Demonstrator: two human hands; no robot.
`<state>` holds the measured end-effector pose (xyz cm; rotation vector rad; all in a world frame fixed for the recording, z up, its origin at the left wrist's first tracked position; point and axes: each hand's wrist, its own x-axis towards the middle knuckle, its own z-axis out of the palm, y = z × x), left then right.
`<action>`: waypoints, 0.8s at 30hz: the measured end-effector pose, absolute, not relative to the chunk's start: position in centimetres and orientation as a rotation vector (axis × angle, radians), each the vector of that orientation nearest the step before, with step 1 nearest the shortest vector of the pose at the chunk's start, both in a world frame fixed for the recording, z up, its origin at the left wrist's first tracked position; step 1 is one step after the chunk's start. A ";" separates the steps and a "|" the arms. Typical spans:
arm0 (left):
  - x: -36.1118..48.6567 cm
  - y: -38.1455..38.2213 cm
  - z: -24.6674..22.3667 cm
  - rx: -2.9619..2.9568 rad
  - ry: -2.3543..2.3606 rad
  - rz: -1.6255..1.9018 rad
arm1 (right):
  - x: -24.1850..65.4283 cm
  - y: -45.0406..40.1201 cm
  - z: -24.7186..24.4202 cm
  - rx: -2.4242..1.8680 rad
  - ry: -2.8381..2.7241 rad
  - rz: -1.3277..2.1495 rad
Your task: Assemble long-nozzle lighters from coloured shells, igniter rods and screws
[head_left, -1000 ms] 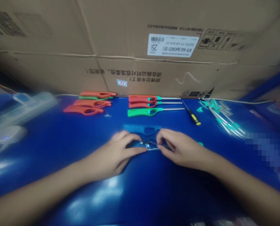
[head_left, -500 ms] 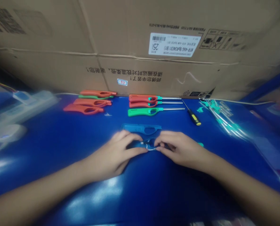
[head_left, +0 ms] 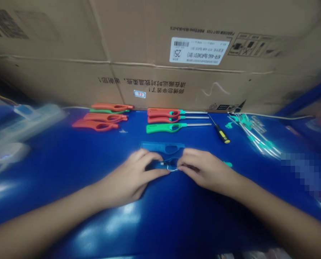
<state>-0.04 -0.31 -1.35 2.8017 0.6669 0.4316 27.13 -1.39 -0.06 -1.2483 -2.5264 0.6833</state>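
My left hand [head_left: 138, 174] is closed on a blue translucent lighter casing half [head_left: 172, 159], its fingers covering the casing's left part. Within the casing's open middle sits a small black part with a pale end [head_left: 165, 163]. A thin white wire [head_left: 172, 170] loops out below it. My right hand [head_left: 206, 166] pinches the wire's right end between thumb and forefinger, hiding the casing's right part. Just beyond both hands lies another blue casing half [head_left: 160, 146] on the blue table [head_left: 160, 223]. A bit of teal plastic [head_left: 227, 164] shows behind my right hand.
Orange and green casings [head_left: 103, 117] lie back left. Lighters with metal tubes [head_left: 173, 118] lie at centre back, beside a screwdriver [head_left: 222, 133]. Tubes with teal parts [head_left: 254, 135] are at right. A power strip [head_left: 28, 122] lies left; a cardboard box [head_left: 138, 43] stands behind.
My right thumb and fingertips have come together at the white wire and shifted up slightly. My left hand stays in place on the casing half.
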 end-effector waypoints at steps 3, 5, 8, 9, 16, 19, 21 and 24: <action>0.0 -0.3 -1.4 2.801 0.672 0.424 | 27.1 -1.4 -0.1 -1.248 -2.533 0.685; 0.0 -0.3 -1.4 2.797 0.667 0.431 | 27.1 -1.5 -0.1 -1.239 -2.544 0.682; 0.1 -0.4 -1.4 2.787 0.658 0.443 | 27.0 -1.5 -0.1 -1.248 -2.575 0.648; 0.1 -0.4 -1.4 2.785 0.659 0.442 | 27.0 -1.4 -0.1 -1.255 -2.586 0.631; 0.1 -0.3 -1.5 2.774 0.659 0.436 | 27.1 -1.4 -0.2 -1.241 -2.586 0.658; 0.1 -0.3 -1.4 2.773 0.665 0.424 | 27.2 -1.4 -0.1 -1.238 -2.573 0.668; 0.1 -0.3 -1.4 2.771 0.672 0.422 | 27.2 -1.5 -0.1 -1.246 -2.572 0.666; 0.1 -0.4 -1.4 2.768 0.669 0.427 | 27.2 -1.5 -0.1 -1.243 -2.569 0.664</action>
